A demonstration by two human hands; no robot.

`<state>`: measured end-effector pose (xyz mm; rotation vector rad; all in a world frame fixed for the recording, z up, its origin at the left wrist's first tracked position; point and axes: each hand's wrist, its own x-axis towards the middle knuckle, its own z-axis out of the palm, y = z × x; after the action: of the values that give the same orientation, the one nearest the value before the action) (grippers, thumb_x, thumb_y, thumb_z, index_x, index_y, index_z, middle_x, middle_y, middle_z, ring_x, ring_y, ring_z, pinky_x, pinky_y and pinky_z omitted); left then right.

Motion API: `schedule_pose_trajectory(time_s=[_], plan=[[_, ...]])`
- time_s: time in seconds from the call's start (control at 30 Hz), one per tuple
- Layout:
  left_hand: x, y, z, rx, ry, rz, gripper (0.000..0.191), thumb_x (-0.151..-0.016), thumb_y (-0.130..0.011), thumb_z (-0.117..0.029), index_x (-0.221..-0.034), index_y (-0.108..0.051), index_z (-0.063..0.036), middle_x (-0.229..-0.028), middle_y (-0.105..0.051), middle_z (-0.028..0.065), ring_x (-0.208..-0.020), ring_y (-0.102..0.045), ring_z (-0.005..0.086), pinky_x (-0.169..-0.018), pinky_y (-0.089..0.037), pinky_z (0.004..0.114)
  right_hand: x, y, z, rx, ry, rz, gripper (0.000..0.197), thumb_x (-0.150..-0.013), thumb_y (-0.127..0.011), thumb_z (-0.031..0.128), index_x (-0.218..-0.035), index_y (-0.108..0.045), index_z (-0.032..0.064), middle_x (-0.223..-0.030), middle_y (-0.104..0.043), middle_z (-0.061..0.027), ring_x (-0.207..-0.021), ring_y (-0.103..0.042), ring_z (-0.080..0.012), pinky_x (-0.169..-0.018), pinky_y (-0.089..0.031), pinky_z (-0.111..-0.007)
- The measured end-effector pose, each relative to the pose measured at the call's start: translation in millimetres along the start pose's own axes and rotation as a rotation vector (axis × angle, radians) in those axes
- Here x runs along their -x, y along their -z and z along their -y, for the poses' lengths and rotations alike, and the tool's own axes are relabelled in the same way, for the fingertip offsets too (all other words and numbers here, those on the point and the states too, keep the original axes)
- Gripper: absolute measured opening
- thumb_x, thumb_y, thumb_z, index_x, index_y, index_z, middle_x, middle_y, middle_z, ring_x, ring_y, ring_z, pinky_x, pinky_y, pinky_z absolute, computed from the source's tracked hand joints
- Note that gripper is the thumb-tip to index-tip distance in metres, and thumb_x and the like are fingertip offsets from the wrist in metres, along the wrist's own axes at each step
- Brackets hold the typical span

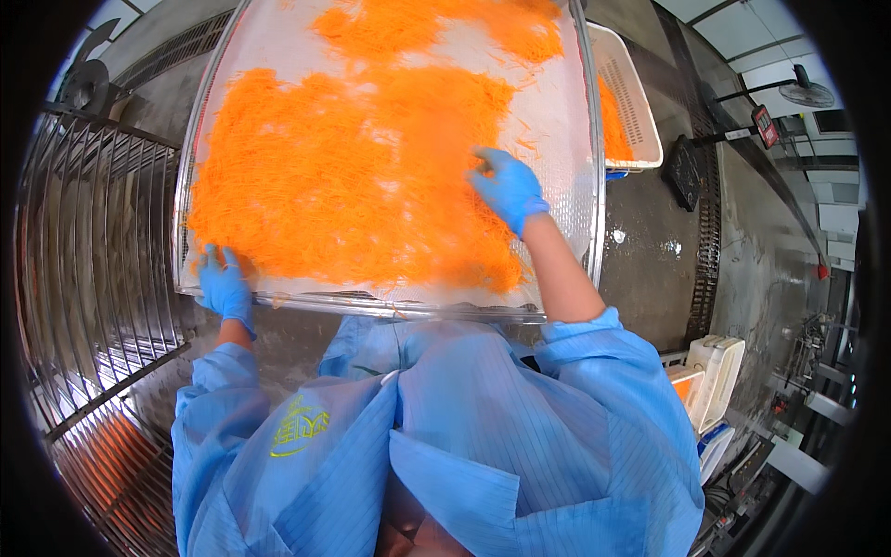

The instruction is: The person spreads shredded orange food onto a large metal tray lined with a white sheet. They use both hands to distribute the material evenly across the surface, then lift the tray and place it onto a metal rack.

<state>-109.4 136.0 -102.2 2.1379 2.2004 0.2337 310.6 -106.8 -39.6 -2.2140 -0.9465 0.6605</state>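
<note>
A wide metal-framed mesh tray lies before me, lined with a whitish mesh sheet. Thin orange shreds, apparently carrot, cover much of the sheet, with thinner patches through which the lining shows. My right hand, in a blue glove, is at the right side of the shreds with its fingers apart and slightly curled; nothing shows in its grasp. At the tray's near left corner is my gloved left hand, its fingers spread over the rim and the edge of the shreds.
A cream plastic crate holding orange shreds stands beyond the tray's right side. Left of me is a metal rack, with orange material in its lower part. A scale with a display and pale crates stand on the right.
</note>
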Motion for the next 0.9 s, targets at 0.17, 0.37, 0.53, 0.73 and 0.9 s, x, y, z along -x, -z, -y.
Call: schedule_pose_trajectory(time_s=[0.17, 0.37, 0.53, 0.73, 0.9], plan=[[3.1, 5.0, -5.2, -0.018, 0.028, -0.009, 0.051, -0.089, -0.046, -0.05, -0.131, -0.05, -0.022, -0.136, -0.047, 0.0079, -0.127, -0.043, 0.0254, -0.104, -0.011, 0.06, -52.5, -45.7, 43.4, 0.265, 0.104, -0.018, 0.066, -0.081, -0.061, 0.035, -0.137, -0.037, 0.0111, -0.123, -0.053, -0.0192, -0.11, -0.054, -0.0338, -0.091, -0.045, -0.043], [8.3, 5.9, -6.4, 0.013, 0.019, -0.06, 0.044, -0.089, -0.05, -0.044, -0.127, -0.055, -0.0205, -0.137, -0.048, 0.0062, -0.128, -0.042, 0.0243, -0.106, -0.012, 0.057, -91.5, -69.7, 57.4, 0.469, 0.079, 0.073, 0.065, -0.082, -0.059, 0.033, -0.139, -0.035, 0.0137, -0.126, -0.051, -0.0196, -0.11, -0.053, -0.0362, -0.091, -0.045, -0.044], [5.9, 7.3, -9.2, -0.07, 0.025, -0.042, 0.044, -0.089, -0.049, -0.043, -0.127, -0.055, -0.0206, -0.137, -0.048, 0.0056, -0.129, -0.04, 0.0222, -0.106, -0.013, 0.054, -104.6, -65.6, 26.8, 0.245, 0.049, 0.106, 0.044, -0.082, -0.059, 0.026, -0.122, -0.054, 0.0093, -0.109, -0.061, -0.0165, -0.097, -0.06, -0.0316, -0.083, -0.048, -0.042], [5.8, 3.8, -5.7, -0.056, 0.049, -0.032, 0.045, -0.088, -0.05, -0.045, -0.127, -0.055, -0.0226, -0.136, -0.049, 0.005, -0.128, -0.041, 0.0218, -0.106, -0.014, 0.055, -57.8, 37.0, 28.4, -0.926, -0.12, 0.135, 0.029, -0.078, -0.062, 0.014, -0.102, -0.06, -0.0009, -0.082, -0.06, -0.0075, -0.067, -0.058, -0.0148, -0.058, -0.047, -0.026], [5.0, 5.7, -8.6, -0.026, 0.02, -0.019, 0.044, -0.088, -0.051, -0.045, -0.126, -0.056, -0.0235, -0.135, -0.049, 0.0046, -0.128, -0.042, 0.0215, -0.106, -0.011, 0.059, -35.5, 55.0, -18.1, -0.239, -0.204, 0.018, 0.015, -0.08, -0.064, 0.015, -0.085, -0.062, 0.0017, -0.07, -0.057, -0.0034, -0.057, -0.052, -0.011, -0.049, -0.043, -0.026]])
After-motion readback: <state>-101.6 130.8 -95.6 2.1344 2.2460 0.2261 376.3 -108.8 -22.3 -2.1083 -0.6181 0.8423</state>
